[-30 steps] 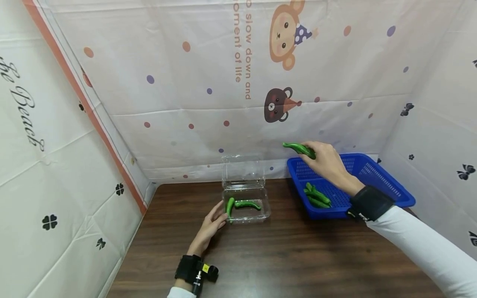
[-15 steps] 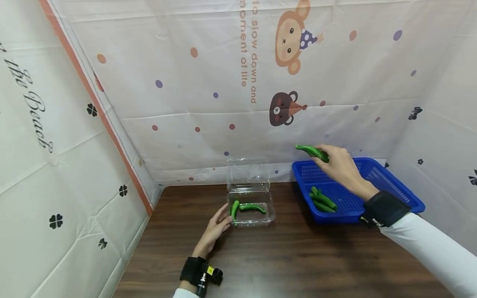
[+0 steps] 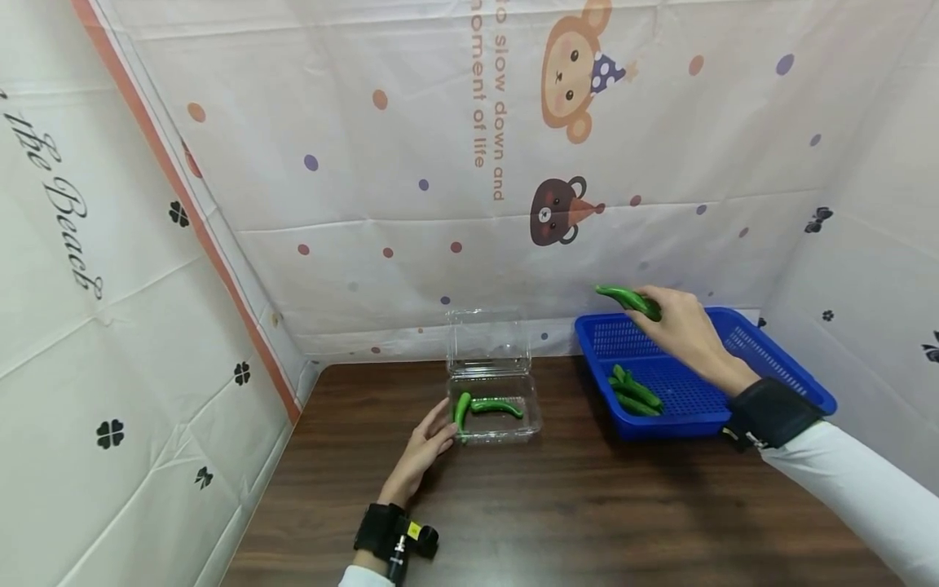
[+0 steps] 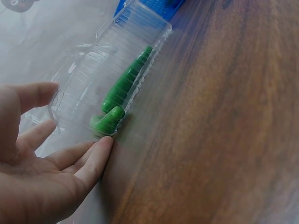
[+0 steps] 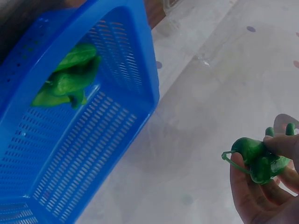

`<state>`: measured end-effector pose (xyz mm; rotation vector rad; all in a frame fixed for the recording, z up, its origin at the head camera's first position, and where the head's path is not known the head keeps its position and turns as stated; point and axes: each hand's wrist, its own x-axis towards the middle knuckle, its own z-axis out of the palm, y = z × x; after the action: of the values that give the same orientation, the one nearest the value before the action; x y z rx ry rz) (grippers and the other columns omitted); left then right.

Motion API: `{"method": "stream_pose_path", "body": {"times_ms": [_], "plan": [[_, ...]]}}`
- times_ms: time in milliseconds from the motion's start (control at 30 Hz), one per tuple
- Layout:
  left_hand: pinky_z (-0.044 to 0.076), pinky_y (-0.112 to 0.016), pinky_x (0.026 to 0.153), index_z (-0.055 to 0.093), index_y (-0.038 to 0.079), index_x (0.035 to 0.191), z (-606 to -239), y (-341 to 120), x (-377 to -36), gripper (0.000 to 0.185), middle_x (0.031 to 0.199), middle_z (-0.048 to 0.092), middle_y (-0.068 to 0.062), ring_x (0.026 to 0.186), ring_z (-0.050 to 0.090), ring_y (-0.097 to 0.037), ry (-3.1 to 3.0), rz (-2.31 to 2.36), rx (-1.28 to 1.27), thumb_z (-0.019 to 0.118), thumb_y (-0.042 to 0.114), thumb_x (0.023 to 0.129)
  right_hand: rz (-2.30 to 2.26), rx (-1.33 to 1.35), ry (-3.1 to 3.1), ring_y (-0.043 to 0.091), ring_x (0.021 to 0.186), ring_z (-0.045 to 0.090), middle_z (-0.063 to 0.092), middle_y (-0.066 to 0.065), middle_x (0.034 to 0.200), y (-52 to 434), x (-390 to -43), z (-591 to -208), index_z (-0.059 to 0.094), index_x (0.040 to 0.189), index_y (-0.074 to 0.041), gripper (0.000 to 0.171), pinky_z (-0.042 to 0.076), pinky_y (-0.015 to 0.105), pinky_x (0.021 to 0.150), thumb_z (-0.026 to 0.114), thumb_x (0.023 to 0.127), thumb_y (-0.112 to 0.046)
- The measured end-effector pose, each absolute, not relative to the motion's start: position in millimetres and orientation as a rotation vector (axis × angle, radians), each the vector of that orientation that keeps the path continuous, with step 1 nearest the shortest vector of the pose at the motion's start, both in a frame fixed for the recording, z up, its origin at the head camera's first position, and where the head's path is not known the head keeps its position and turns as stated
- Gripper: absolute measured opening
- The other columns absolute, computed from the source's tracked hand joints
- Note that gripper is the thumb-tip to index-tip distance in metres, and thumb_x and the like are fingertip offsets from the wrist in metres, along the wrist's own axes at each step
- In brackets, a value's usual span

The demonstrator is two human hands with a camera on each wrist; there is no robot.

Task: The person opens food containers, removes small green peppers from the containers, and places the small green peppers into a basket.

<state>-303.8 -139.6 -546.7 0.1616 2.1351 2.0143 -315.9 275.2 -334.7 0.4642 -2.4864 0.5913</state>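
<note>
Lying in one clear box (image 3: pixel 504 431): two green peppers (image 3: pixel 497 406).

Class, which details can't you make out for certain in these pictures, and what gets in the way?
- Head view: the beginning of the wall text, cut off by the top edge.
- Head view: part of the held peppers, hidden by the right hand.
- Head and right wrist views: the number of basket peppers, because they overlap.
- Left wrist view: most of the basket, cut off by the top edge.
</note>
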Motion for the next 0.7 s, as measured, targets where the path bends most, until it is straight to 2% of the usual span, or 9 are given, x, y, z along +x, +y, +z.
{"method": "stream_pose_path", "body": {"times_ms": [267,700], "plan": [[0.043,-0.053,0.119,0.027,0.018,0.163,-544.0,-138.1,-306.6,0.066,0.163,0.027,-0.031,0.148,0.037,-0.045,2.145,2.021,0.178,0.058,0.026,0.106,0.580,0.463,-2.491,0.022,0.067,0.056,0.071,0.027,0.098,279.3,-317.0,-337.8,0.067,0.123,0.005,0.031,0.042,0.028,0.056,0.071,0.096,-0.009],[0.047,-0.049,0.117,0.028,0.018,0.163,-545.8,-138.9,-303.0,0.067,0.161,0.030,-0.034,0.145,0.042,-0.045,2.160,2.014,0.185,0.059,0.030,0.105,0.560,0.440,-2.496,0.016,0.060,0.050,0.070,0.024,0.092,292.3,-315.0,-344.2,0.066,0.125,0.005,0.033,0.036,0.024,0.052,0.071,0.095,-0.009]]}}
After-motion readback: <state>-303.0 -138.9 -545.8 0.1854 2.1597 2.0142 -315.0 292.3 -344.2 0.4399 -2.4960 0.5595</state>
